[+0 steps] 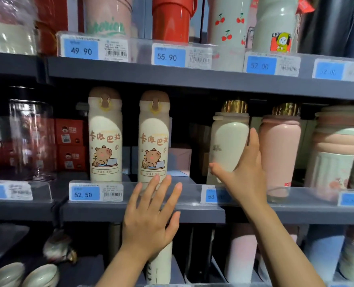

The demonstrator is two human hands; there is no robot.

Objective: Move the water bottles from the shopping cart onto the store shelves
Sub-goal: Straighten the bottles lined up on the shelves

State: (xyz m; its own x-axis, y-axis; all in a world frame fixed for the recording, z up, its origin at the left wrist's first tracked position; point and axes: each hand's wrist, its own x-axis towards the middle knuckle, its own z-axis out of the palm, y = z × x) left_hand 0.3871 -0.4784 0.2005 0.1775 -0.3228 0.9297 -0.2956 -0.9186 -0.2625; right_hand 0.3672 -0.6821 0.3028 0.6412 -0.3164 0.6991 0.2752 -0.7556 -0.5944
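A pale green bottle with a gold cap (227, 141) stands on the middle shelf (143, 212). My right hand (244, 172) wraps its lower right side, thumb across the front. My left hand (151, 216) is spread open, holding nothing, in front of the shelf edge just below a cream capybara bottle (153, 137). A second identical capybara bottle (105, 135) stands to its left. A pink gold-capped bottle (279, 150) stands right of the green one. The shopping cart is out of view.
The upper shelf (192, 77) carries pink, red and cherry-print bottles (227, 23) behind price tags. A clear glass jar (30, 139) and red boxes (69, 146) sit at middle left. A pink and green stacked bottle (337, 146) is far right. More bottles and bowls (23, 274) fill the lower shelf.
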